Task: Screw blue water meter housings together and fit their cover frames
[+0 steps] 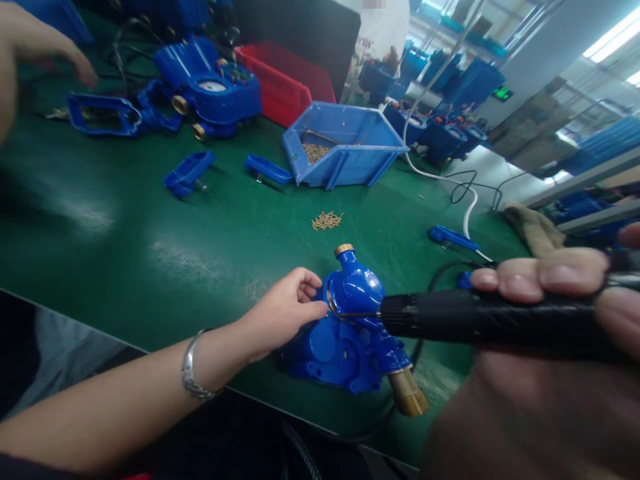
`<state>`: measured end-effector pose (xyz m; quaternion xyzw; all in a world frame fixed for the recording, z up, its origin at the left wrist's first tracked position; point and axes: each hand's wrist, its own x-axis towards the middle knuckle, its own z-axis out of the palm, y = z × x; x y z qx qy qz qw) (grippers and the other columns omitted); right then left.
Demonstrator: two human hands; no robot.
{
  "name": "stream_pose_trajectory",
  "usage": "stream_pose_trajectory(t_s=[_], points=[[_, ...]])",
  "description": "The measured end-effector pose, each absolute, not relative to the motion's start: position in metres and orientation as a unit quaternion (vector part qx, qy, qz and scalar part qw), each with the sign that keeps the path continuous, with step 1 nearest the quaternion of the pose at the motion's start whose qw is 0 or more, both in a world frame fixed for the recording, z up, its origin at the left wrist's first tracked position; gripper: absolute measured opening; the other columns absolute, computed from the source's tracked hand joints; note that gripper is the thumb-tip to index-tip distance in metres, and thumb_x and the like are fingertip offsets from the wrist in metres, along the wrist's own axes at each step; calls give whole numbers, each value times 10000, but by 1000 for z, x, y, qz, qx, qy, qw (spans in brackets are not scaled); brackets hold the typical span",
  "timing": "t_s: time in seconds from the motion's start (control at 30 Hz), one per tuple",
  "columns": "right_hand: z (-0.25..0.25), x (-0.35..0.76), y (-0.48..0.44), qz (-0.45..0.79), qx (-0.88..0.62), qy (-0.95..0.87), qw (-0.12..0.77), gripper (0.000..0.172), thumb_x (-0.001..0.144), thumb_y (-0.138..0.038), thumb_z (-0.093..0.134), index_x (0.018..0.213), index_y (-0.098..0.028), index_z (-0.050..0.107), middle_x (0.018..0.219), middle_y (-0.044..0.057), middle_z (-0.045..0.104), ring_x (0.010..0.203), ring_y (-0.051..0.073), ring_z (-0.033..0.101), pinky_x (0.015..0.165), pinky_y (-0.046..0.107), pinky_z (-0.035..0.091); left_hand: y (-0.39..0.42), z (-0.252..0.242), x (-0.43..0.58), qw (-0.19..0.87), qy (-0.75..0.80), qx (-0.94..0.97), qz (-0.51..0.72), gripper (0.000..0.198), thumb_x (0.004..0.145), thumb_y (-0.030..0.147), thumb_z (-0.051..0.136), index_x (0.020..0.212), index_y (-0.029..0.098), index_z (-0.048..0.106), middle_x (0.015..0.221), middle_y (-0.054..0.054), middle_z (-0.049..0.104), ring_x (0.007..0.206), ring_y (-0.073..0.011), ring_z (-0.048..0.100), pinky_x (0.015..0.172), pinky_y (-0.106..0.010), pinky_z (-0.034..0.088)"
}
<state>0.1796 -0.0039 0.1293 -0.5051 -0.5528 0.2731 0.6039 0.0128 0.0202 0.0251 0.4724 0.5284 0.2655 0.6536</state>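
Observation:
On the bench edge before me lies a blue pump with a brass cap on top and a brass threaded outlet at its lower right. My left hand, a silver bracelet at its wrist, has its fingers curled against the pump's left side; whatever they hold is hidden. A black electric screwdriver is gripped in my right hand. Its thin bit points left across the pump, ending close to my left thumb. Beyond the pump is a small pile of brass-coloured screws.
A blue bin holding screws stands behind, beside a red bin. Another blue pump and blue covers are at the back left. Another person's hand reaches in there. A white cable runs along the right.

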Motion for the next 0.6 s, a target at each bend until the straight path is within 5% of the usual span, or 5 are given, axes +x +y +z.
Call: stream_pose_trajectory(t_s=[0.1,0.27,0.6], points=[[128,167,6,270,-462,-522,665,246,727,-215,471,921,-257,615,724,-2,444,635,168,498,668,346,471,8,24,7,676,547,413,269,518,691,408,618,1094,122,461,1071,-118,545,1027,-239,519,917,-386,396],[123,166,17,341,-413,-512,672,338,714,-66,477,907,-290,640,656,-27,542,597,146,537,630,318,481,-3,19,4,805,448,331,203,924,618,447,718,1346,133,243,1288,-206,487,1149,-318,504,978,-469,366],[125,160,18,400,-412,-518,634,211,721,-137,572,897,-251,597,706,-20,573,633,143,556,663,318,490,2,12,6,843,377,313,223,857,636,333,740,1326,152,266,1278,-172,518,1140,-299,523,962,-446,408]])
